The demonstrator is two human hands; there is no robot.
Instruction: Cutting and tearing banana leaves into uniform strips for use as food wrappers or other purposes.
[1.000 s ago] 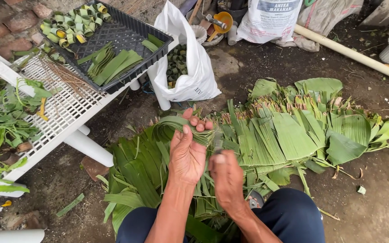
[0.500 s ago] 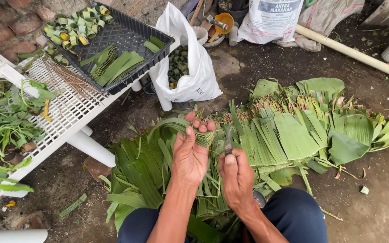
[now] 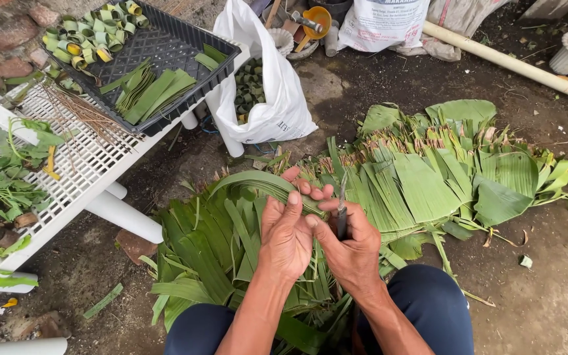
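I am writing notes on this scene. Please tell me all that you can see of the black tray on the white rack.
The black tray is a shallow rectangular crate, plastic by its look, with a grid floor and low walls. It lies flat at an angle on the white slatted rack, one corner past the rack's edge, close to the white plastic bag. Small rolled leaf rings fill its far end; flat green leaf strips lie at its near side. No hand touches it.

Bare dirt ground (image 3: 547, 289) lies below you, carrying a wide heap of cut banana leaves (image 3: 422, 184) and a white plastic bag (image 3: 277, 98). To your left, a white slatted rack (image 3: 80, 164) carries a black tray (image 3: 165, 49) and thin sticks (image 3: 77, 112).
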